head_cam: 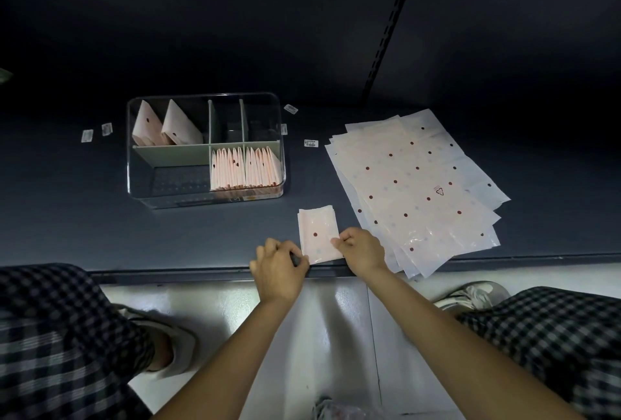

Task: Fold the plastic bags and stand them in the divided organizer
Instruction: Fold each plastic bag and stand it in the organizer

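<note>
As the fold went on: both hands worked one bag [317, 234] at the shelf's near edge.
Left hand [278, 268]: curled, pinching its near-left corner.
Right hand [363, 251]: pinching its right edge.
Organizer [205, 197]: folded bags stood in two compartments; others bare.
Stack [413, 191]: flat bags waited, right.

Organizer [205, 147] left of flat bag stack [413, 191], folded bag [317, 234] before and between them

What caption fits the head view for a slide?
Both hands fold a dotted plastic bag beside the partly filled organizer.
</note>
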